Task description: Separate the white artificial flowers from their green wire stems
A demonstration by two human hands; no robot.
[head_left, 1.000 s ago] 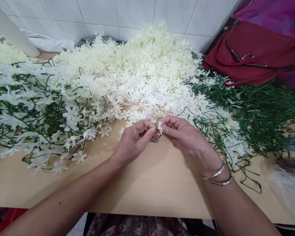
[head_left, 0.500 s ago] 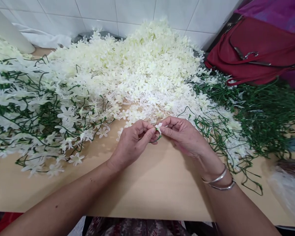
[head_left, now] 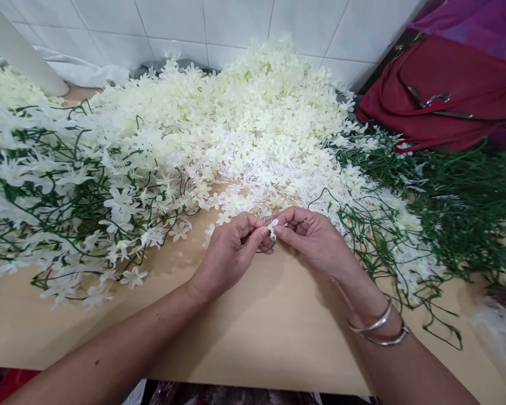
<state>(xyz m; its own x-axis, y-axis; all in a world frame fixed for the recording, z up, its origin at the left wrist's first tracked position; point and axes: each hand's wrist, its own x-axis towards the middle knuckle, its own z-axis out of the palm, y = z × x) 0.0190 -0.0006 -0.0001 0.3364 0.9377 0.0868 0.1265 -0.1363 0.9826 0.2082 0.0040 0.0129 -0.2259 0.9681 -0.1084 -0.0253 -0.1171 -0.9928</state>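
My left hand (head_left: pixel 231 250) pinches a short green stem (head_left: pixel 271 246) between thumb and fingers, over the middle of the table. Close beside it, my right hand (head_left: pixel 314 239) has its thumb and forefinger closed on a small white flower (head_left: pixel 272 227) at the top of that stem. The fingertips of both hands nearly touch around the flower. Just beyond them spreads a large heap of loose white and cream petals (head_left: pixel 253 124). Two silver bangles circle my right wrist.
White flowers on green stems (head_left: pixel 122 208) lie piled at the left. Bare green stems (head_left: pixel 459 197) are heaped at the right, below a red bag (head_left: pixel 455 84). A plastic bag (head_left: pixel 504 326) lies near the right edge. A tiled wall (head_left: pixel 236 25) stands behind.
The view has shifted slightly, so the scene sits a little lower and further right. Both hands keep their pinch at the small flower, which now looks more upright.
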